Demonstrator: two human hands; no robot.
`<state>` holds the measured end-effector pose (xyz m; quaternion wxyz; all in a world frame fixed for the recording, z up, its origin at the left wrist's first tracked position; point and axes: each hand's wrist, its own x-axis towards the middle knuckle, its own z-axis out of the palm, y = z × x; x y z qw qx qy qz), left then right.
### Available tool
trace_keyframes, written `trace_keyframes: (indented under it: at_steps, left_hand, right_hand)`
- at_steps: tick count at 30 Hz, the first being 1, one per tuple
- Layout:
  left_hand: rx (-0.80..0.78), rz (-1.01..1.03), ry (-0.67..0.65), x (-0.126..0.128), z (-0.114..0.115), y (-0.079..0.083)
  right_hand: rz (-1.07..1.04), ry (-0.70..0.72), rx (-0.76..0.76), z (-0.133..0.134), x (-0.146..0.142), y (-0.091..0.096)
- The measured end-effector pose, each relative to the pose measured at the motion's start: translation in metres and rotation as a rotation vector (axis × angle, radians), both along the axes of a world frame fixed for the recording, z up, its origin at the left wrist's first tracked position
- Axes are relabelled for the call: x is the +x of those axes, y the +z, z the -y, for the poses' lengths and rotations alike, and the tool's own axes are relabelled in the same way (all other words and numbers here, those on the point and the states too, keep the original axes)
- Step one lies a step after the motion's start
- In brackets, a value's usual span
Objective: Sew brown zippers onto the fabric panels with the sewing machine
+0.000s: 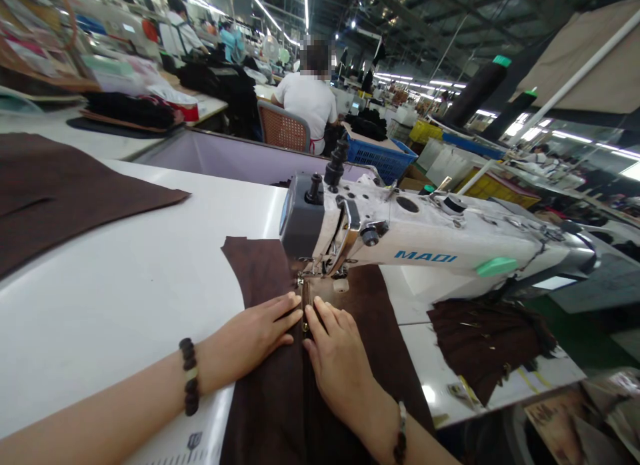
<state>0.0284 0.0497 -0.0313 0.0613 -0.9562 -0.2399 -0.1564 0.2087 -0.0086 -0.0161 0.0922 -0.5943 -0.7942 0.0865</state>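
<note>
Dark brown fabric (270, 418) lies under the needle area of a white sewing machine (425, 231). A zipper (306, 298) runs along the fabric toward the presser foot (301, 278), with a small metal piece, apparently its pull, between my hands. My left hand (255, 335) lies flat on the fabric left of the zipper, fingers stretched toward the foot. On the right side my right hand (337, 355) rests with spread fingers, its index fingertip beside the zipper. Both hands press from above without gripping.
Another brown fabric piece (65, 191) lies on the white table (125, 318) at left. A stack of brown pieces with zippers (480, 338) sits at right, below the machine arm. Beyond the machine are a blue crate (380, 158) and a seated person in white (310, 105).
</note>
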Motion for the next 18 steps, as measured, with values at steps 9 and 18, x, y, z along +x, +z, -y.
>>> trace_keyframes:
  at_steps: [9, 18]
  left_hand:
    - [-0.048, -0.13, 0.047, 0.001, 0.0, 0.005]
    - [0.2, 0.073, 0.033, -0.003, -0.028, -0.039]
  right_hand:
    - [-0.006, -0.002, 0.064, 0.002, 0.0, -0.001]
    - [0.101, 0.033, 0.444, -0.036, -0.006, -0.063]
